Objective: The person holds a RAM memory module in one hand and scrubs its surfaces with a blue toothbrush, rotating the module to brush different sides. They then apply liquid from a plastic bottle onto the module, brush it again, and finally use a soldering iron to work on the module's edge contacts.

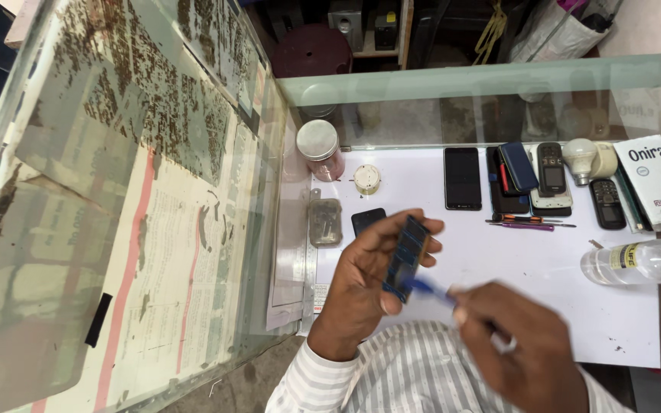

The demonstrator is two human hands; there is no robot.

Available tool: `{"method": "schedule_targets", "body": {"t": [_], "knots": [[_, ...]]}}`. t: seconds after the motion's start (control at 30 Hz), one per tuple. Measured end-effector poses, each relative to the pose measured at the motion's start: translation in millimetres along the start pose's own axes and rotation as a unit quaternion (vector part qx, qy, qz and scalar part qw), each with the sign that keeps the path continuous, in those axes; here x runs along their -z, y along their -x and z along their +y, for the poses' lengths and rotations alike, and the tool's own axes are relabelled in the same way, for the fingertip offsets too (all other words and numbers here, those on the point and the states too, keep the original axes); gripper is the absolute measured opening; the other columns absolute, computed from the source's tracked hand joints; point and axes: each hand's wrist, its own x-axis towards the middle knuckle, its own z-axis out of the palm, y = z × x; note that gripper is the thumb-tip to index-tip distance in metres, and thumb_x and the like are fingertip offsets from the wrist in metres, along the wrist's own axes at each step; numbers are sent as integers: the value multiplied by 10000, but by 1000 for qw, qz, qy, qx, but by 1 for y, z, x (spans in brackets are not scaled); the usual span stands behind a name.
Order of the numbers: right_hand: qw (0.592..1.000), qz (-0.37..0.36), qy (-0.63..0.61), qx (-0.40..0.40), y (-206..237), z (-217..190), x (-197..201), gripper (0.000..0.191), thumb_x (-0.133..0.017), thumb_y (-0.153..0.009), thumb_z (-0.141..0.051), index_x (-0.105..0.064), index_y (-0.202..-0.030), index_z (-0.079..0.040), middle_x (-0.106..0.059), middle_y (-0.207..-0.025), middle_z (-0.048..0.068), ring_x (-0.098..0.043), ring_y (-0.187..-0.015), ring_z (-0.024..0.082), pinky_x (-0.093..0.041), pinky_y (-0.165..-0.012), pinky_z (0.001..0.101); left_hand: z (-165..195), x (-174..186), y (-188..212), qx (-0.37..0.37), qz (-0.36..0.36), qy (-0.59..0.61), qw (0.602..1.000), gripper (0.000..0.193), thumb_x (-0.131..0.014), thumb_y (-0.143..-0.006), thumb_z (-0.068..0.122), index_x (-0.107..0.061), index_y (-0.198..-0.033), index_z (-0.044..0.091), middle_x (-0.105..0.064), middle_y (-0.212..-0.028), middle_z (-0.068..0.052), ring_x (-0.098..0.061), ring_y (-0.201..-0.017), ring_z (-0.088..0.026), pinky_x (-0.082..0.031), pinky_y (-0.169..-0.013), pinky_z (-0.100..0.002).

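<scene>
My left hand [367, 287] holds a small dark blue oblong part [406, 256] upright by its edges, above the white worktop [499, 260]. My right hand [525, 348], blurred by motion, grips a thin blue tool [431, 289] whose tip meets the lower end of the part. Both sleeves are white with grey stripes. A small black phone part [366, 219] lies on the worktop just beyond my left hand.
At the back lie a black smartphone [462, 177], several other phones [551, 174], a white bulb [581, 157] and a white box [658, 180]. Screwdrivers [529, 223], a clear bottle [640, 262], a lidded jar [320, 149] and a small clear case [325, 222] are nearby. Glass panels [154, 191] stand left and behind.
</scene>
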Motion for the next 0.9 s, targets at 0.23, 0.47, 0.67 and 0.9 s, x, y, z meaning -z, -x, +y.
{"method": "schedule_targets", "body": {"t": [0.23, 0.47, 0.67, 0.9], "knots": [[994, 80, -53, -48, 3, 13, 7, 166, -676, -928, -79, -703, -1067, 9, -734, -828, 80, -632, -656, 88, -469, -542, 230, 4, -3, -2, -2, 3, -15, 1000, 1218, -941, -586, 624, -468, -1500, -29, -614, -1430, -202, -639, -1210, -257, -530, -1083, -414], [998, 47, 14, -25, 1, -7, -2, 143, -708, -857, -55, -728, -989, -4, -730, -810, 76, -589, -553, 81, -433, -474, 241, 1, -7, -2, 4, -22, -37, 999, 1251, -922, -600, 656, -468, -1546, -27, -625, -1427, -200, -636, -1247, -249, -517, -1112, -395], [993, 92, 65, 20, -20, -7, 6, 130, -691, -897, -31, -692, -1018, 16, -722, -853, 117, -639, -591, 87, -458, -475, 240, 2, -9, 4, 18, -52, -13, 998, 1213, -946, -618, 578, -441, -1555, -5, -601, -1475, -197, -628, -1316, -261, -507, -1183, -424], [995, 3, -44, 87, -4, -15, 2, 73, -659, -894, -35, -664, -962, -9, -738, -895, 99, -757, -731, 98, -576, -596, 227, -1, -5, 3, -1, -24, -2, 1000, 1213, -953, -621, 555, -433, -1570, 6, -591, -1478, -216, -646, -1264, -281, -525, -1141, -438]]}}
